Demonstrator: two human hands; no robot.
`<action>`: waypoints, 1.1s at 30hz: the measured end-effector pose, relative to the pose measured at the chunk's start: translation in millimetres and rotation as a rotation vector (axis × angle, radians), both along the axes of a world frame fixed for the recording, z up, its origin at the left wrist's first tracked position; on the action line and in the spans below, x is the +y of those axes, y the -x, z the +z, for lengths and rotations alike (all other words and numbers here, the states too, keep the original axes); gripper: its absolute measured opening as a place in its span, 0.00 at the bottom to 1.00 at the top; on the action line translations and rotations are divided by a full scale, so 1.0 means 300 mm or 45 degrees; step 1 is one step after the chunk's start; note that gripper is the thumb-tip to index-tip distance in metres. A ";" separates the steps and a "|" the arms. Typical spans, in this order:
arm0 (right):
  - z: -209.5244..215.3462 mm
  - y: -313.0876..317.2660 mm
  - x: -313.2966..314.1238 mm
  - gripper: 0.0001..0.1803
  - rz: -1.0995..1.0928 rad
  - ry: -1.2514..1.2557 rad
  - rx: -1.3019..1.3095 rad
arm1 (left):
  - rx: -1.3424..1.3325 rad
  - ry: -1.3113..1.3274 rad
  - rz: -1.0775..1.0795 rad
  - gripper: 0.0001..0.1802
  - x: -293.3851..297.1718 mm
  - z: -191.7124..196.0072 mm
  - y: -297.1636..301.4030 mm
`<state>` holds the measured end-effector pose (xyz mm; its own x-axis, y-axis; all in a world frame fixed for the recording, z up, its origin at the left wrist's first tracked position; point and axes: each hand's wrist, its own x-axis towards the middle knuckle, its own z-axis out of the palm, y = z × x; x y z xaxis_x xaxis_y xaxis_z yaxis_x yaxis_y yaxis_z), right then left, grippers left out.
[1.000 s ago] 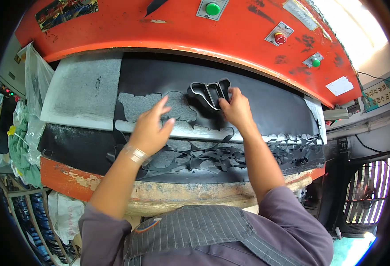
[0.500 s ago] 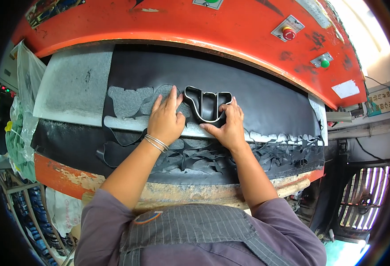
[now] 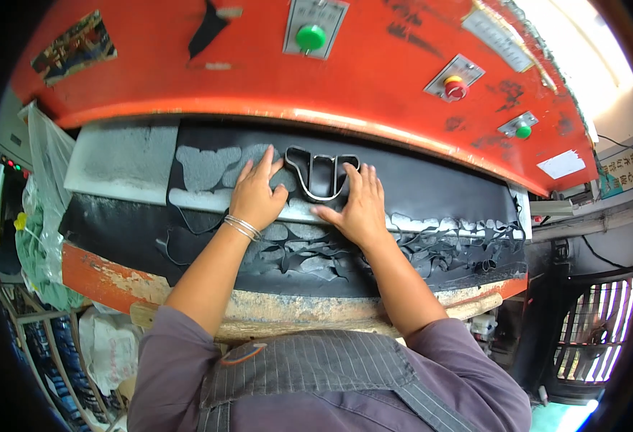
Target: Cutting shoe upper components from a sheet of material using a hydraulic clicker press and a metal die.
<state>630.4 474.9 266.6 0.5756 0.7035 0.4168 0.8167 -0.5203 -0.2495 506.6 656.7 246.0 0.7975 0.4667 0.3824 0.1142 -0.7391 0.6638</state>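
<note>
A steel cutting die (image 3: 324,196) with a curved outline and inner dividers stands on a dark sheet (image 3: 432,176) of material. My right hand (image 3: 360,209) lies against the die's right side, fingers stretched and index fingertip at its rim. Its thumb is spread out just below the die's near edge. To the left, my left hand (image 3: 255,198) rests on the sheet with its fingers apart, holding nothing, beside a cut-out gap (image 3: 205,169) that shows grey beneath. Two bangles (image 3: 242,228) circle my left wrist.
An orange-red machine beam (image 3: 259,79) spans the far side, carrying green buttons (image 3: 311,37) and a red knob (image 3: 455,88). Tangled dark scraps (image 3: 316,252) hang along the sheet's near edge. A wooden bar (image 3: 468,308) runs along the front. Plastic bags (image 3: 39,252) hang at left.
The view has tipped upward, showing more of the machine beam. My right hand's fingers have straightened against the die. My left hand stays spread on the sheet beside it.
</note>
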 end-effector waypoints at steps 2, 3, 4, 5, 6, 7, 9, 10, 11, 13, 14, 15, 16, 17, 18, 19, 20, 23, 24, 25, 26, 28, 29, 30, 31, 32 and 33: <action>0.010 -0.051 -0.074 0.57 0.054 -0.228 0.115 | -0.079 0.260 0.181 0.35 0.003 -0.014 0.022; 0.112 -0.103 -0.110 0.57 0.192 -0.576 0.257 | -0.257 0.177 0.281 0.27 0.006 0.046 0.043; 0.159 -0.178 -0.151 0.48 0.056 -0.959 0.193 | -0.262 0.159 0.277 0.27 0.011 0.128 0.028; 0.271 -0.245 -0.198 0.36 -0.117 -0.994 0.035 | -0.208 0.308 0.176 0.22 0.004 0.203 0.029; 0.374 -0.333 -0.245 0.29 -0.218 -1.204 0.044 | -0.158 0.463 0.059 0.18 -0.018 0.280 0.015; 0.445 -0.429 -0.293 0.27 -0.340 -1.387 -0.087 | -0.273 0.396 0.026 0.10 -0.057 0.365 -0.019; 0.565 -0.599 -0.403 0.30 -0.718 -1.349 -0.452 | -0.582 0.027 -0.016 0.05 -0.113 0.558 -0.061; 0.618 -0.630 -0.407 0.33 -0.798 -1.408 -0.402 | -0.697 -0.196 0.000 0.05 -0.113 0.634 -0.069; 0.648 -0.670 -0.419 0.34 -0.826 -1.384 -0.371 | -0.893 -0.320 0.020 0.05 -0.117 0.679 -0.089; 0.665 -0.705 -0.411 0.34 -0.844 -1.386 -0.347 | -0.956 -0.463 0.048 0.08 -0.086 0.726 -0.126; 0.662 -0.709 -0.395 0.35 -0.846 -1.368 -0.348 | -0.824 -0.566 0.055 0.12 -0.060 0.733 -0.145; 0.663 -0.712 -0.380 0.36 -0.850 -1.351 -0.350 | -0.692 -0.668 0.063 0.15 -0.040 0.737 -0.154; 0.642 -0.692 -0.395 0.36 -0.865 -1.328 -0.336 | -0.668 -0.652 0.055 0.15 -0.044 0.730 -0.147; 0.630 -0.629 -0.406 0.36 -0.786 -1.254 -0.333 | -0.578 -0.494 -0.009 0.15 -0.053 0.745 -0.105; 0.617 -0.553 -0.424 0.36 -0.708 -1.182 -0.329 | -0.488 -0.336 -0.070 0.16 -0.069 0.762 -0.059; 0.596 -0.467 -0.435 0.36 -0.542 -1.093 -0.235 | -0.466 -0.303 -0.091 0.15 -0.086 0.756 -0.011; 0.547 -0.357 -0.444 0.36 -0.374 -1.000 -0.140 | -0.438 -0.240 -0.103 0.12 -0.098 0.718 0.040; 0.376 0.037 -0.480 0.27 0.081 -0.177 0.492 | -0.483 0.403 0.304 0.16 -0.058 0.573 0.169; 0.395 0.134 -0.455 0.34 0.437 0.031 0.485 | -0.494 0.486 0.520 0.25 -0.011 0.558 0.186; 0.445 0.246 -0.428 0.38 0.576 0.275 0.476 | -0.560 0.446 0.609 0.31 0.046 0.556 0.193; 0.442 0.322 -0.408 0.38 0.660 0.494 0.582 | -0.631 0.401 0.692 0.38 0.101 0.589 0.187; 0.342 0.470 -0.438 0.30 0.608 0.363 0.386 | -0.624 0.279 0.688 0.37 0.127 0.678 0.141; 0.352 0.522 -0.419 0.27 0.577 0.377 0.310 | -0.552 0.239 0.716 0.30 0.169 0.703 0.150; 0.356 0.558 -0.405 0.24 0.547 0.389 0.234 | -0.480 0.200 0.747 0.24 0.209 0.727 0.174; 0.348 0.565 -0.405 0.24 0.546 0.377 0.227 | -0.488 0.189 0.743 0.24 0.217 0.758 0.186; 0.333 0.558 -0.411 0.23 0.496 0.328 0.238 | -0.433 0.365 0.602 0.19 0.207 0.803 0.185; 0.317 0.548 -0.415 0.21 0.448 0.280 0.250 | -0.371 0.538 0.460 0.15 0.198 0.846 0.191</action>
<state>466.1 350.3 361.9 0.3389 0.9299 0.1427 0.9015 -0.2776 -0.3319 449.3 716.1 499.7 0.4522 0.8455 0.2840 0.0783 -0.3548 0.9317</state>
